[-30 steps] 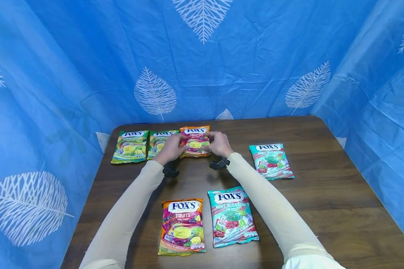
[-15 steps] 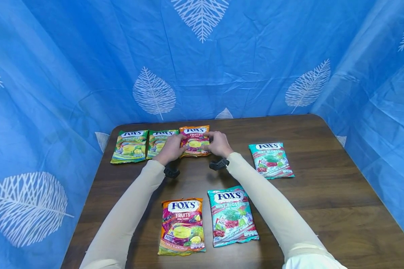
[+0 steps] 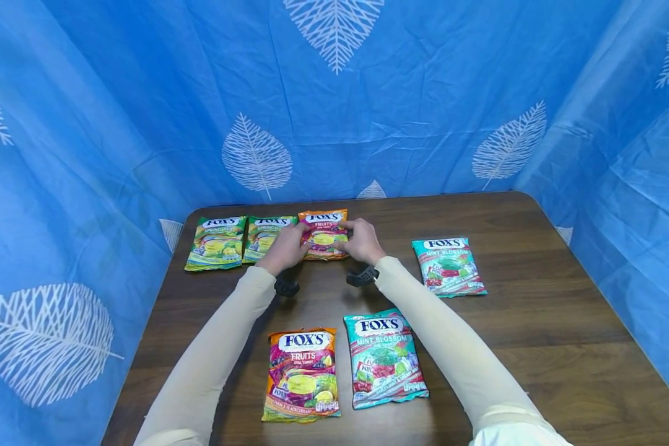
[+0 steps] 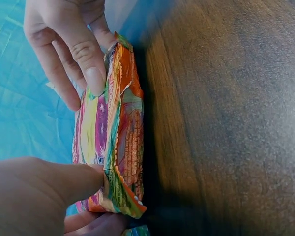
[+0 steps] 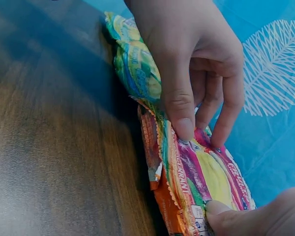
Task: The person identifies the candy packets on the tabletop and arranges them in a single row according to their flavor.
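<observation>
An orange and purple bag of fruit candy [image 3: 324,237] lies at the table's far edge, face up. My left hand [image 3: 286,246] holds its left side, thumb on the near part of the face and fingers farther back. On the opposite side my right hand [image 3: 362,240] grips it, thumb and fingers bent against the wrapper. The left wrist view shows the bag [image 4: 123,123] edge-on between both hands. Two green spring tea candy bags [image 3: 215,243] stand in line to the left; the nearer one to my left hand is partly covered by it.
Another fruit candy bag [image 3: 301,376] lies near the front of the brown wooden table [image 3: 541,365]. Beside it is a teal mint blossom bag [image 3: 385,361], with a second teal bag [image 3: 449,267] farther right. A blue leaf-print curtain [image 3: 412,111] surrounds the back and sides.
</observation>
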Demonstrator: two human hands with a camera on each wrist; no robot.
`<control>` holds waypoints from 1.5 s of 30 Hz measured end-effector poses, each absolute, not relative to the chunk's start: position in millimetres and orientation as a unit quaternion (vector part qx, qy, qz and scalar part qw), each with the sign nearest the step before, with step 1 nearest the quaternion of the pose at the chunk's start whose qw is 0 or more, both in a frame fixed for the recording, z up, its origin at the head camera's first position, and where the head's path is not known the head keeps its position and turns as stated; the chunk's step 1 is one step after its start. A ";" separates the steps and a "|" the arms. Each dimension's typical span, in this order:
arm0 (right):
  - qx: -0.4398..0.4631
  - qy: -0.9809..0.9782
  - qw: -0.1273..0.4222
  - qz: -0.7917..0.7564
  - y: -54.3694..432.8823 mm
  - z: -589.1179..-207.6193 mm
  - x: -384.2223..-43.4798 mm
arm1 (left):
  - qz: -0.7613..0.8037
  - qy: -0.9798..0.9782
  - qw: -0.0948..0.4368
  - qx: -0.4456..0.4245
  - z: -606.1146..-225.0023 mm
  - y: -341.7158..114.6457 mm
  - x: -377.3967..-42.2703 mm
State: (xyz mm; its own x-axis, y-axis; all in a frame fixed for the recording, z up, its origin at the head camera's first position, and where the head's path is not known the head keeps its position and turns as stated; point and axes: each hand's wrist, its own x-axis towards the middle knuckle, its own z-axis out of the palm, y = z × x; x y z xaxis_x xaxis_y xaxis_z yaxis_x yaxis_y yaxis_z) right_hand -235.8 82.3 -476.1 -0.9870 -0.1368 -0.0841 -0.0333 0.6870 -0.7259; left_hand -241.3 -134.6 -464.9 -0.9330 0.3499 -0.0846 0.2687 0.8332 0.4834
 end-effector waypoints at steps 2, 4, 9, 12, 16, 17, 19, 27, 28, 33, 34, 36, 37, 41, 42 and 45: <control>-0.043 0.915 0.064 -0.396 82.1 -477.2 -233.4 | 0.243 0.952 0.080 0.166 -474.6 -136.5 -246.7; -0.044 0.914 0.059 -0.398 82.1 -478.5 -231.3 | 0.249 0.951 0.079 0.165 -478.0 -137.6 -248.6; -0.049 0.913 0.020 -0.404 83.8 -481.7 -228.2 | 0.256 0.951 0.075 0.154 -467.8 -134.9 -239.8; -0.047 0.909 -0.011 -0.415 86.1 -479.6 -225.3 | 0.262 0.953 0.066 0.139 -462.4 -132.8 -233.6; -0.043 0.902 -0.035 -0.428 89.2 -473.0 -218.5 | 0.277 0.950 0.052 0.132 -457.9 -131.4 -226.0; -0.040 0.902 -0.038 -0.429 89.8 -470.7 -216.4 | 0.280 0.949 0.045 0.137 -456.3 -131.2 -223.6; -0.039 0.901 -0.038 -0.430 89.7 -467.4 -211.6 | 0.289 0.945 0.033 0.149 -454.0 -132.1 -217.5; -0.073 0.905 -0.022 -0.419 80.9 -455.1 -187.8 | 0.343 0.915 -0.016 0.210 -455.1 -144.2 -196.7; -0.075 0.904 -0.022 -0.420 80.1 -452.7 -184.3 | 0.348 0.912 -0.014 0.217 -454.0 -145.3 -194.2; -0.093 0.891 -0.020 -0.444 79.6 -445.2 -162.2 | 0.351 0.908 0.034 0.227 -440.6 -151.2 -169.5; -0.098 0.887 -0.018 -0.451 79.7 -444.7 -156.8 | 0.352 0.906 0.045 0.230 -442.1 -154.2 -165.2; -0.106 0.881 -0.012 -0.462 80.2 -444.1 -144.4 | 0.356 0.903 0.069 0.232 -445.5 -161.3 -154.4; -0.110 0.877 -0.007 -0.468 80.3 -443.8 -137.9 | 0.358 0.901 0.080 0.233 -447.4 -165.6 -148.6; -0.129 0.869 0.009 -0.477 81.1 -443.5 -113.2 | 0.364 0.897 0.108 0.226 -453.3 -184.5 -125.6; -0.134 0.868 0.011 -0.478 81.6 -443.6 -107.9 | 0.364 0.897 0.112 0.223 -453.3 -189.1 -120.7; -0.138 0.864 0.014 -0.483 84.5 -443.8 -94.2 | 0.374 0.892 0.122 0.222 -450.4 -201.2 -109.4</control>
State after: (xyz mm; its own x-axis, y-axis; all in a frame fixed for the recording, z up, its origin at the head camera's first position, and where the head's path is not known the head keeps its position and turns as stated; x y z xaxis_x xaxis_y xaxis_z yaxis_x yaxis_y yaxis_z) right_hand -94.2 84.5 -443.8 -0.9613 -0.2527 0.1100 -0.2260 0.4946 -0.8392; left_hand -109.4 -201.2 -450.4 -0.8718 0.4872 -0.0514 0.3050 0.6219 0.7213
